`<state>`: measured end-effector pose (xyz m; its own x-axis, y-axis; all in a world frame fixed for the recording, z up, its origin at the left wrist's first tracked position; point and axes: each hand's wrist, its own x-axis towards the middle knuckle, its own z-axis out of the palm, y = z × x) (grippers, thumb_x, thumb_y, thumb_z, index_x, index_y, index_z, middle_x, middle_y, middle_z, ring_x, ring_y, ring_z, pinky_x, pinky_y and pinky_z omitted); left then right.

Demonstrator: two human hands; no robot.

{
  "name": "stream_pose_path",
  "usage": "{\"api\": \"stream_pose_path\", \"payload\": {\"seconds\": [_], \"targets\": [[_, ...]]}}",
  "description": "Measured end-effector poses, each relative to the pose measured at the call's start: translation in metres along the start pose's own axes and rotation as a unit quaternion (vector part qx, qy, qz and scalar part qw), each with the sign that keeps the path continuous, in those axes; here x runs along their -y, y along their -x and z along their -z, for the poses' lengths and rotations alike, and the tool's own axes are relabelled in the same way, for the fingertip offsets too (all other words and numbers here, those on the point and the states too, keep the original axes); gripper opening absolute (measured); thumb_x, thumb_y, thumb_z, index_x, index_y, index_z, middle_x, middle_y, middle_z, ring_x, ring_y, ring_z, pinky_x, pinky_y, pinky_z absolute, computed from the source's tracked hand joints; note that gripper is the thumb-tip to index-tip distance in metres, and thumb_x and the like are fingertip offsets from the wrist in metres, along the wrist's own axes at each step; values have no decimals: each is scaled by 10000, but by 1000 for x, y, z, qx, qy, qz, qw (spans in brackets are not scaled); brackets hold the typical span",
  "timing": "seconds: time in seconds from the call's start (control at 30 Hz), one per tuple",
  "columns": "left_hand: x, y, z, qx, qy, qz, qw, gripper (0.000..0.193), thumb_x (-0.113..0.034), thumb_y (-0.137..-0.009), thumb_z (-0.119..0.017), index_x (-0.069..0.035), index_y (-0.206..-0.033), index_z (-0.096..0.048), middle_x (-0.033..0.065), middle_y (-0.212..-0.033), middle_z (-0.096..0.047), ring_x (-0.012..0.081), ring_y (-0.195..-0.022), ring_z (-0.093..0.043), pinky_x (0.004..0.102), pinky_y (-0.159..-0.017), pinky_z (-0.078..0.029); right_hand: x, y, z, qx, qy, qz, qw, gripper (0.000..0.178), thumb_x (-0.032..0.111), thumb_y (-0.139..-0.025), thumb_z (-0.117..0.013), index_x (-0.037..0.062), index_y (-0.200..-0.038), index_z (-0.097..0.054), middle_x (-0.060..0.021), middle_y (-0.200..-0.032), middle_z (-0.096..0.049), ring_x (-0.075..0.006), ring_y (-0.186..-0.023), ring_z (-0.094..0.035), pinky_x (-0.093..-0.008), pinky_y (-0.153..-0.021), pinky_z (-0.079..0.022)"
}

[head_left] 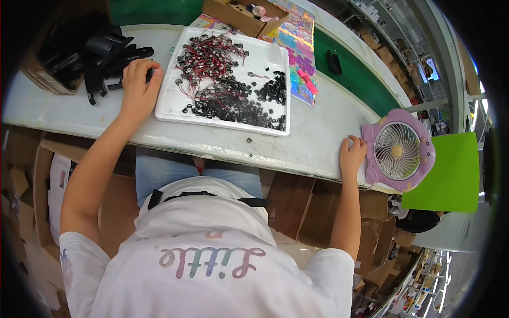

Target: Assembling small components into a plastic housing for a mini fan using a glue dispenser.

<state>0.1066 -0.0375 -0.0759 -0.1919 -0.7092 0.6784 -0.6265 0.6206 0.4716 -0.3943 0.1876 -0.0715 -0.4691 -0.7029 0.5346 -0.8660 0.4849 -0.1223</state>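
My left hand (139,84) is beside the left edge of a white foam tray (168,100). Its fingers are bent round a small black plastic part (149,74), of which only a bit shows between thumb and forefinger. In the tray lie a heap of small parts on red and black wires (204,61) and a spread of small black pieces (228,100). At the right, my right hand (352,155) rests on the tabletop with fingers bent and a little apart, next to a purple animal-shaped fan (370,140). I see nothing in it.
Curved black plastic parts (114,58) pile up left of the tray, by a cardboard box (45,79). Behind the tray stand an open carton (225,16) and a colourful patterned sheet (302,47) with a pink strip (307,82). A bright green panel (450,172) is beyond the fan.
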Motion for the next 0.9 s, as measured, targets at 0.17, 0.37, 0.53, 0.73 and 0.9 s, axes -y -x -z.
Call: {"api": "stream_pose_path", "payload": {"seconds": [0.17, 0.37, 0.53, 0.73, 0.9], "targets": [[1, -4, -3, 0, -7, 4, 1000, 182, -179, -854, -565, -75, -1001, -548, 86, -1040, -514, 282, -1028, -442, 380, -901, -319, 2, 1, 2, -25, -18, 8, 999, 243, 202, -807, -598, 46, -994, -601, -203, -1131, -499, -361, -1035, -485, -447, -850, -403], [-7, -1, 2, 4, -23, 5, 1000, 225, -177, -841, -570, -67, -1032, -524, 101, -1066, -495, 292, -1041, -429, 402, -897, -304, 3, 8, 8, -40, -55, 52, 996, 179, 104, -782, -596, 6, -932, -595, -198, -1034, -532, -354, -981, -508, -427, -817, -414], [-14, 3, 5, 8, -17, -10, 1000, 232, -136, -827, -572, -76, -1040, -501, 89, -1101, -486, 268, -1072, -404, 397, -916, -257, 7, 12, 12, -27, -51, 44, 997, 156, 87, -772, -582, 8, -906, -594, -180, -988, -551, -349, -939, -516, -435, -798, -411], [-8, 0, 3, 2, -10, -16, 1000, 238, -126, -819, -580, -74, -1038, -504, 96, -1101, -482, 277, -1061, -412, 391, -906, -279, 13, 8, 11, -23, -32, 57, 998, 144, 71, -769, -565, 6, -894, -593, -164, -949, -566, -345, -903, -519, -437, -788, -406], [-3, -8, -2, -4, -25, -66, 997, 232, -113, -815, -579, -49, -1031, -523, 130, -1078, -511, 297, -1042, -448, 374, -909, -320, 3, 5, 14, -43, -32, 73, 996, 185, 57, -716, -566, 7, -892, -596, -179, -938, -581, -358, -891, -522, -448, -789, -409]]}}
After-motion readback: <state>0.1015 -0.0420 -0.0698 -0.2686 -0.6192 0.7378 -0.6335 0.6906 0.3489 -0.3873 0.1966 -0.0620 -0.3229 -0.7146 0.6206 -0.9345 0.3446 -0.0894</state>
